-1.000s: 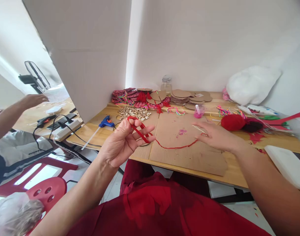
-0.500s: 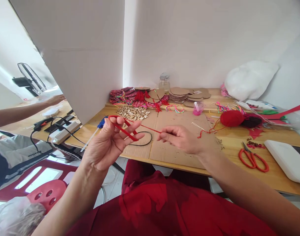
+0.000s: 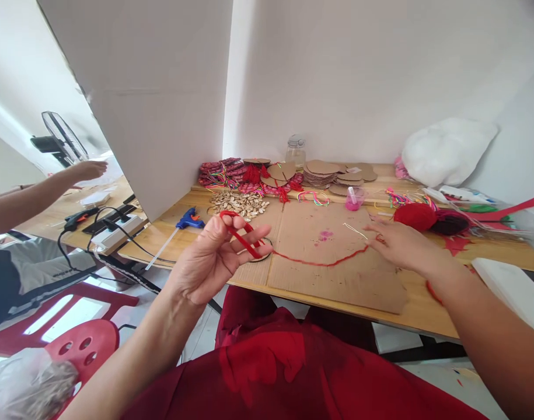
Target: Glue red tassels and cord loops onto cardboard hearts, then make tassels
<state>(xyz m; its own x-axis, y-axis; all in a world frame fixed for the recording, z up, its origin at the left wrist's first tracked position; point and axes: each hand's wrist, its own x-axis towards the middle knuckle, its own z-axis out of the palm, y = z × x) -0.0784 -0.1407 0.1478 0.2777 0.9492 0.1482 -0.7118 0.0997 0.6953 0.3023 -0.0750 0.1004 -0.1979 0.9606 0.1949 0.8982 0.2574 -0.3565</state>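
Loops of red yarn [image 3: 325, 264] are wound around the fingers of my left hand [image 3: 209, 259], which I hold palm up with the fingers curled a little. From there the strand sags across to my right hand [image 3: 402, 248], where it meets the fingertips above the right side of the cardboard sheet [image 3: 302, 227]. Just past that hand sits a red ball of yarn [image 3: 414, 217]. A pale thin loop of thread [image 3: 355, 230] lies by the right fingertips. My right forearm hides most of the red-handled scissors.
A blue glue gun [image 3: 190, 219] and a pile of pale seeds [image 3: 239, 204] lie left. Cardboard discs [image 3: 321, 174], braided bundles [image 3: 223, 174] and a pink cup [image 3: 353, 201] line the back. A white device [image 3: 509, 291] is right. Another person's arm [image 3: 52, 184] reaches in at far left.
My right hand has moved right, toward the yarn ball, and the taut strand now hangs longer and slack. My left hand has shifted slightly right, the loops still around its fingers.
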